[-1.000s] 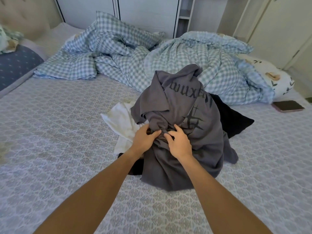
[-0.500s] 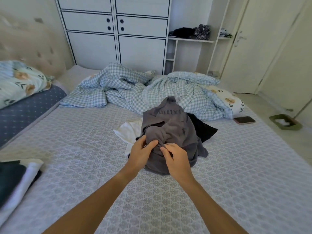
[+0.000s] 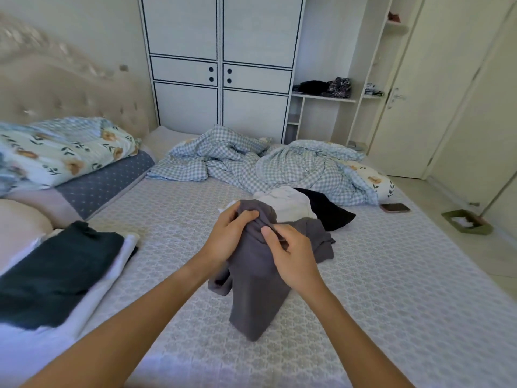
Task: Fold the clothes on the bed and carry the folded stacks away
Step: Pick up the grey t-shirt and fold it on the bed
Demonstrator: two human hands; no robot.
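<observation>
Head view: bed (image 3: 377,289) with a patterned grey cover, seen from its near side. Grey garment (image 3: 260,278), bunched, lifted at the middle of the bed; its lower end trails on the cover, its far part lies beside the other clothes. Left hand (image 3: 229,236), grip closed round the top fold of the grey garment, thumb over the cloth. Right hand (image 3: 291,253), grip narrow, thumb and fingers pinching the same fold just beside the left hand. White garment (image 3: 285,201), loose, directly behind the hands. Black garment (image 3: 327,212), loose, touching the white one on its right. Folded stack (image 3: 56,273) at the left edge of the bed: dark piece on top, white pieces under it. Checked duvet (image 3: 279,166), crumpled, along the far side of the bed. Floral pillows (image 3: 64,151) by the padded headboard (image 3: 64,91), left. Phone (image 3: 395,207), flat on the cover, right of the black garment. White wardrobe (image 3: 221,68) beyond the bed, doors closed. Open shelf (image 3: 324,97) to its right, dark items on it. Green tray (image 3: 467,224) on the floor, right
</observation>
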